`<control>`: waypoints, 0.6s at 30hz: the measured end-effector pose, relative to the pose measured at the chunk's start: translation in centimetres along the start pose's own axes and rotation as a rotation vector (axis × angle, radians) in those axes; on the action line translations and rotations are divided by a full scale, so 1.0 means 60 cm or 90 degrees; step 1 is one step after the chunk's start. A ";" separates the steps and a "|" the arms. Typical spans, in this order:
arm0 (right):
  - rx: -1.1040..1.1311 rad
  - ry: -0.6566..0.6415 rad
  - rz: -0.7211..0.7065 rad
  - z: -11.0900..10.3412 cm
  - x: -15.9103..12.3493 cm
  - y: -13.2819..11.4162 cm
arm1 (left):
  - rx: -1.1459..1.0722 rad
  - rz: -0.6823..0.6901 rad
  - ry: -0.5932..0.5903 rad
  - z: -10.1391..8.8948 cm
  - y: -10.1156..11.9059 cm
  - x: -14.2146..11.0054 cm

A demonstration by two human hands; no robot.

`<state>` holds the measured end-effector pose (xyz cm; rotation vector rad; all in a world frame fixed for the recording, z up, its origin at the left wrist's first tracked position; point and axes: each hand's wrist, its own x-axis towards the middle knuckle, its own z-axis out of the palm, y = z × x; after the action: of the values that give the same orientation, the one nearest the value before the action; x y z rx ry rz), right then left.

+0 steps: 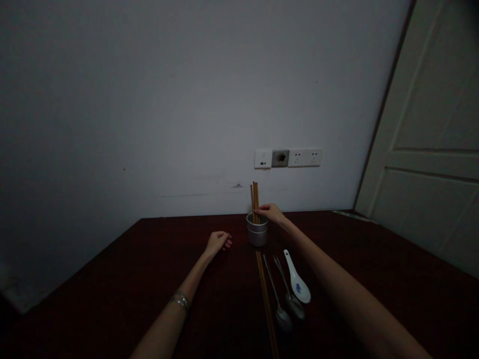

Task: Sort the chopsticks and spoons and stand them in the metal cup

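Table chopsticks (266,301): lying lengthwise, left of two metal spoons (283,318) and your white spoon (297,279)
Left hand (217,242): loosely curled, looks like nothing's in it, kinda dim though
Cup (257,233): upright, other chopsticks (255,199) standing in it
Right hand (273,213): you're pinching those

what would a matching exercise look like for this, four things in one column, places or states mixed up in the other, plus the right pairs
Column 1
1. Metal cup
2. White spoon
3. Right hand
4. Left hand

Column 2
A. Fingers at the upright chopsticks
B. Lying on the table, with a blue pattern in its bowl
C. To the left of the cup, apart from it
D. Has chopsticks standing in it

Right pairs: 1-D, 2-B, 3-A, 4-C
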<state>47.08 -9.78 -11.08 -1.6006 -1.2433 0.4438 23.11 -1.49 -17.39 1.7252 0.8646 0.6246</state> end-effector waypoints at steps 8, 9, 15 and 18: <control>0.016 0.020 0.004 -0.031 -0.012 -0.007 | -0.002 0.008 0.009 0.000 -0.003 0.000; 0.016 0.026 0.011 -0.042 -0.017 -0.005 | 0.001 0.006 0.010 0.001 -0.003 0.000; -0.096 0.078 0.075 -0.112 -0.076 0.045 | 0.027 0.013 0.023 0.002 -0.001 -0.002; -0.278 0.048 0.028 -0.141 -0.129 0.085 | 0.038 0.017 0.025 0.001 -0.003 -0.001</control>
<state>53.00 -20.40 -14.14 -1.9946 -1.3092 0.1388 23.06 -1.55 -17.55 1.7855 0.8968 0.6575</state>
